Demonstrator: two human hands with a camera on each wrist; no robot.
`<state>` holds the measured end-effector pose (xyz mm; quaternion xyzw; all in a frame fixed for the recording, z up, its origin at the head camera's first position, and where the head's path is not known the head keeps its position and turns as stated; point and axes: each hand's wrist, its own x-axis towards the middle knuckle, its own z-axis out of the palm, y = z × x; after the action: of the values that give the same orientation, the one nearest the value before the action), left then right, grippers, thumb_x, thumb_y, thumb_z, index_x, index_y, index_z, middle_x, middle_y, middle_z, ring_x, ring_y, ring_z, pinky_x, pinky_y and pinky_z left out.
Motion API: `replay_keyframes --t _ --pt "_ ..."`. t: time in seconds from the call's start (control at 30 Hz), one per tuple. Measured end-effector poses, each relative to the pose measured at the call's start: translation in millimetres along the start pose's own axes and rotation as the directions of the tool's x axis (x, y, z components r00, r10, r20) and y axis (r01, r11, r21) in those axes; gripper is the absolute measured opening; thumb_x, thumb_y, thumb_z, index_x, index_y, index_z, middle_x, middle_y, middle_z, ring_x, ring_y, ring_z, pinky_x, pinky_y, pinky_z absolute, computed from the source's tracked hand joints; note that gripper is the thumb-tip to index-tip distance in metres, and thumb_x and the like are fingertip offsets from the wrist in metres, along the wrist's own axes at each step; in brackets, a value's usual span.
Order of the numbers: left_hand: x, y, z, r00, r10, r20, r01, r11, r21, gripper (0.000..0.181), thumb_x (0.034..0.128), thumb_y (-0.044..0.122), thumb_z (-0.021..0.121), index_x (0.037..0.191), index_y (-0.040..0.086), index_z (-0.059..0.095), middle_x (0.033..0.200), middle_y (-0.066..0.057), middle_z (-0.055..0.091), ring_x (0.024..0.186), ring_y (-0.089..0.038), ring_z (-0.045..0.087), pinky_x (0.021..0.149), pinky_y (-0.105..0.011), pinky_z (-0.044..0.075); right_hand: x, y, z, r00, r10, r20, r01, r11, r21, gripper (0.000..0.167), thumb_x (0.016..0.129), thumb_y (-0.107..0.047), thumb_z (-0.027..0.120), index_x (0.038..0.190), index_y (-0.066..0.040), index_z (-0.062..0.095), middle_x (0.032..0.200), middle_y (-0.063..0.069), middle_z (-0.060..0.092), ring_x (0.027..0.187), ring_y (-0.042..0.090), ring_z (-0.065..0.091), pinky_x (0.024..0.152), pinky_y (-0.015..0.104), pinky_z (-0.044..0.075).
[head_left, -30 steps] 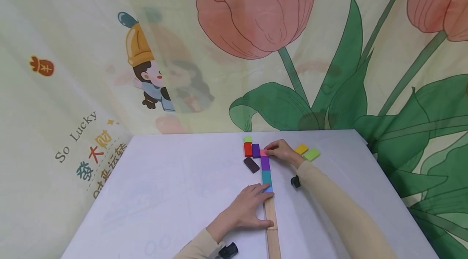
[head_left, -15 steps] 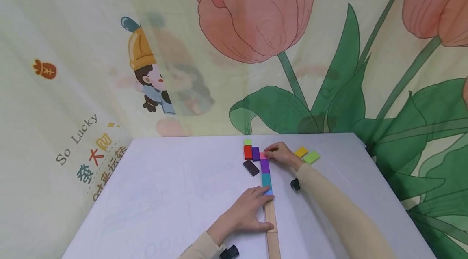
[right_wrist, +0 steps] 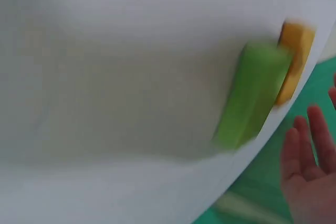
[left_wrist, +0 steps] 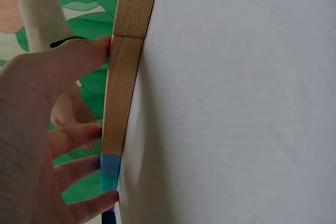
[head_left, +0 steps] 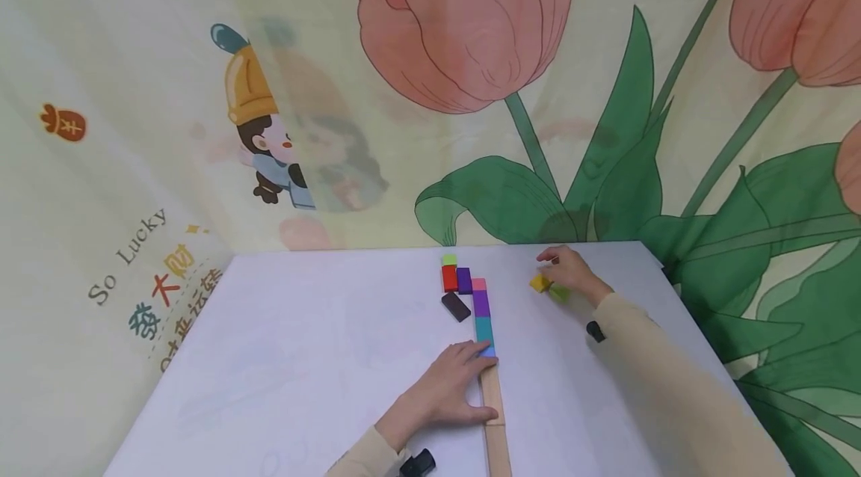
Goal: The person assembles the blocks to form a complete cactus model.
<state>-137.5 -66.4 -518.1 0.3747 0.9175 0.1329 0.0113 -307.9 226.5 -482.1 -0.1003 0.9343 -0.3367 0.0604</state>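
Observation:
My left hand [head_left: 445, 389] lies along a straight row of blocks, its fingers spread. In the left wrist view the thumb touches a wooden block [left_wrist: 122, 93] near a joint, and fingertips touch the wood and the light blue block [left_wrist: 109, 164]. Farther along the row come a teal block [head_left: 484, 329], a purple block [head_left: 481, 303] and a pink block [head_left: 479, 284]. My right hand [head_left: 573, 274] hovers at a yellow block [head_left: 539, 282] and a light green block [head_left: 559, 294], partly covering the green one. Blurred in the right wrist view, its fingers look extended, holding nothing.
Left of the row's far end are a red block [head_left: 449, 279], a dark purple block [head_left: 464, 280], a small light green block [head_left: 448, 259] and a tilted black block [head_left: 456, 306]. A white-covered table [head_left: 303, 357] reaches back to a printed curtain [head_left: 403, 178].
My right hand has left the pink block and moved right to the yellow and green blocks; the yellow one looks turned. My left hand stays on the row.

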Motion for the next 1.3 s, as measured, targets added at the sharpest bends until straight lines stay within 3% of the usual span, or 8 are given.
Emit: replay_keyframes --t 0.27,0.6,0.8,1.07,1.3 --pt "-2.6 -0.3 -1.8 1.000 -0.006 -0.013 0.006 1.000 0.002 0.075 0.0814 0.067 0.059 0.142 0.024 0.047 0.154 0.001 0.040 0.138 -0.023 0.043 0.114 -0.040 0.037 -25.9 28 -21 0.991 -0.058 0.122 0.070 0.994 -0.090 0.038 0.077 0.010 0.062 0.115 0.008 0.063 0.123 0.030 0.059 0.119 0.048 0.052 0.103 0.058 0.044" --pt "-0.7 -3.1 -1.9 1.000 -0.029 0.010 0.029 1.000 0.000 0.080 0.0807 0.069 0.058 0.145 0.023 0.043 0.156 0.002 0.036 0.141 -0.021 0.039 0.116 -0.041 0.035 -42.2 33 -17 0.994 -0.053 0.096 0.072 0.977 -0.202 0.030 0.080 -0.001 0.072 0.110 0.002 0.066 0.108 0.019 0.065 0.099 0.032 0.059 0.093 0.050 0.051" --pt "1.3 -4.3 -1.1 0.999 -0.032 0.002 0.032 0.999 -0.008 0.080 0.0809 0.068 0.058 0.145 0.023 0.043 0.157 0.003 0.036 0.141 -0.020 0.038 0.117 -0.041 0.034 -66.9 10 -9 0.987 -0.112 0.114 0.133 0.973 -0.191 0.031 0.078 -0.007 0.077 0.107 -0.002 0.067 0.102 0.010 0.066 0.096 0.024 0.060 0.089 0.046 0.053" --pt "-0.2 -1.2 -1.6 0.999 -0.045 0.022 0.045 0.999 -0.014 0.080 0.0807 0.069 0.057 0.145 0.024 0.043 0.157 0.004 0.034 0.141 -0.020 0.038 0.117 -0.041 0.035 -113.5 -26 32 0.961 -0.190 0.200 0.235 0.944 -0.232 0.029 0.075 -0.016 0.082 0.100 -0.014 0.067 0.095 -0.008 0.061 0.088 0.007 0.057 0.081 0.029 0.054" --pt "-1.3 -0.2 0.2 0.999 -0.044 0.031 0.044 0.999 -0.020 0.080 0.0807 0.069 0.057 0.145 0.024 0.043 0.157 0.004 0.034 0.142 -0.020 0.038 0.117 -0.041 0.035 -141.3 -41 52 0.940 -0.249 0.233 0.301 0.927 -0.224 0.029 0.073 -0.021 0.083 0.098 -0.018 0.068 0.092 -0.012 0.059 0.083 0.002 0.053 0.078 0.025 0.054"
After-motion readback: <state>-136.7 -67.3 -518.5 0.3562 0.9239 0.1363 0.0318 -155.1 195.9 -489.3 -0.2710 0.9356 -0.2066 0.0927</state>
